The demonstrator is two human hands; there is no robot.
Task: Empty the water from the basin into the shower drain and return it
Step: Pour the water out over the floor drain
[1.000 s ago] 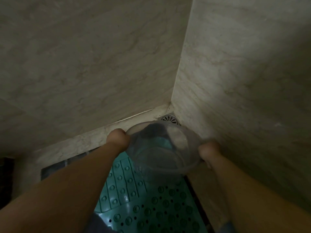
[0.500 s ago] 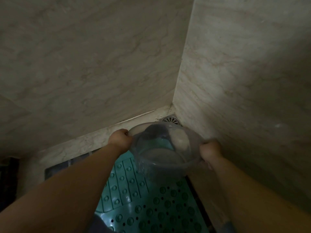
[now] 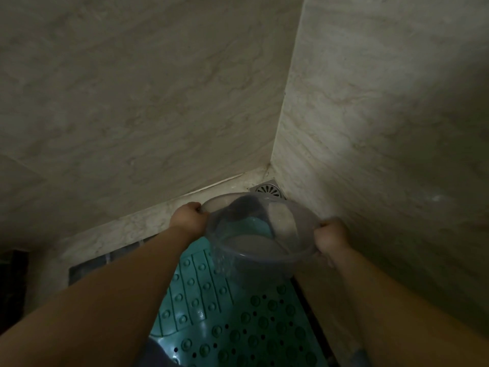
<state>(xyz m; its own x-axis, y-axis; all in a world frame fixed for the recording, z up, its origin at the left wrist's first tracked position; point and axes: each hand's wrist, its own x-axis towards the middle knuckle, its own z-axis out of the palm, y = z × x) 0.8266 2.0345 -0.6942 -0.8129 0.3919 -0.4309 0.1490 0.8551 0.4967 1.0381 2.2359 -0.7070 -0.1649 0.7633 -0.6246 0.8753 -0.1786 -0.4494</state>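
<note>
I see the clear basin (image 3: 260, 234) held over the green mat (image 3: 232, 327), near the corner drain (image 3: 268, 191); left hand (image 3: 189, 218) and right hand (image 3: 330, 238) both have fingers clamped on its rim, water spilling down.

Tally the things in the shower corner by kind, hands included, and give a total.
Hands: 2, left hand and right hand
Clear plastic basin: 1
Metal floor drain: 1
Teal anti-slip mat: 1
Total: 5
</note>
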